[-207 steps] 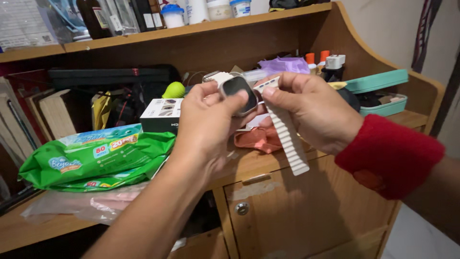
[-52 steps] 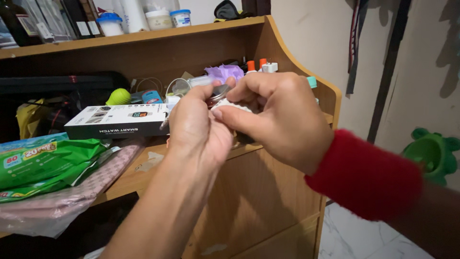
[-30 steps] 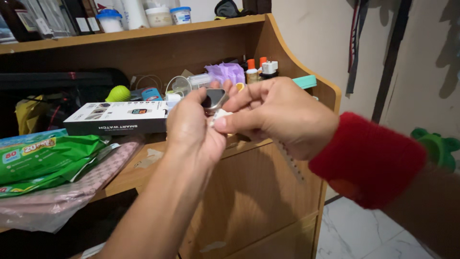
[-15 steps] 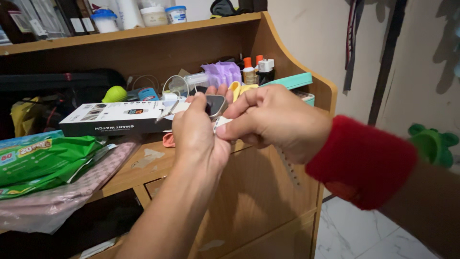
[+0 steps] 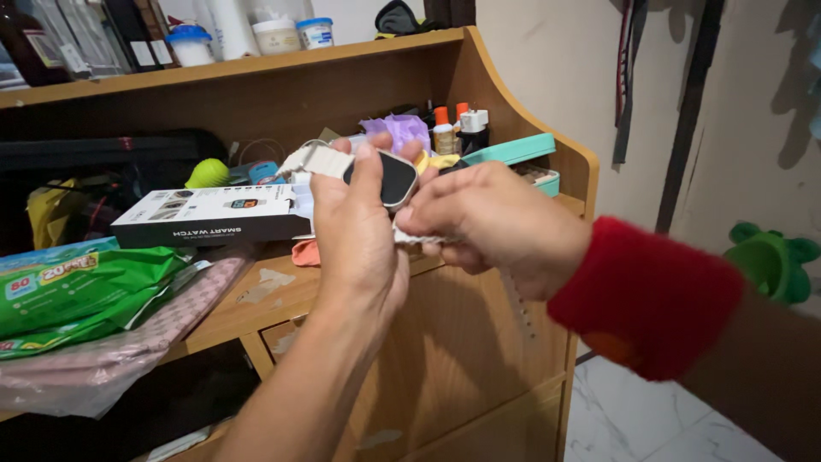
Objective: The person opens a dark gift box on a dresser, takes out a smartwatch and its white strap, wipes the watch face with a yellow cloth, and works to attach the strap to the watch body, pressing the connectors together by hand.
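Cluttered wooden counter (image 5: 256,295) carries a long box (image 5: 209,216) and green packet (image 5: 81,287). Above it, left hand (image 5: 359,239) grips a watch (image 5: 382,178), thumb on its face; right hand (image 5: 496,224) fingers pinch the strap (image 5: 517,299).

Home room: cluttered wooden desk (image 5: 282,295), toiletry shelf (image 5: 256,64)

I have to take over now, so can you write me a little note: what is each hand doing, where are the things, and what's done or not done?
Left hand: fingers grip the smartwatch, dark screen facing up.
Right hand: fingers pinch the pale strap, which hangs down below.
Things: the long watch box lies on the wooden desk, beside the green wipes pack.
Done: watch is out of the box.
Left: the strap hangs loose, not closed into a loop.
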